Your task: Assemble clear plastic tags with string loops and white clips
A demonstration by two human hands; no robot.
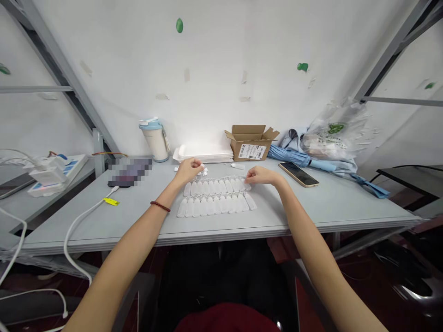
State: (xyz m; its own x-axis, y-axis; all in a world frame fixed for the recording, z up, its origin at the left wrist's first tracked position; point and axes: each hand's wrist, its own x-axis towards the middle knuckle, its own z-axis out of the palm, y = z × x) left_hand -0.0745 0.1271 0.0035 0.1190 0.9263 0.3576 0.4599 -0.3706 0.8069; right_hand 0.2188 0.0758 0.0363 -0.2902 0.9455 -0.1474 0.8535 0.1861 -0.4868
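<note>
Two rows of translucent white tag-like pieces with cords lie across the middle of the table: an upper row [214, 186] and a lower row [216, 206]. My right hand [263, 175] pinches at the upper row's right end, its fingertips on the last white tag [247, 186]. At the far left end, just behind the upper row, my left hand [188, 170] has its fingers closed beside a small pile of white bits [203, 171]. Whatever those left fingers hold is too small to make out. One loose white tag [238, 166] lies behind the rows.
Along the wall stand a tumbler [156, 140], stacked white trays [204, 153] and an open cardboard box [249, 145]. To the right are a phone [298, 174], a blue folded umbrella [318, 163] and a plastic bag [334, 133]. A charging phone [130, 172] and white cable [83, 214] occupy the left.
</note>
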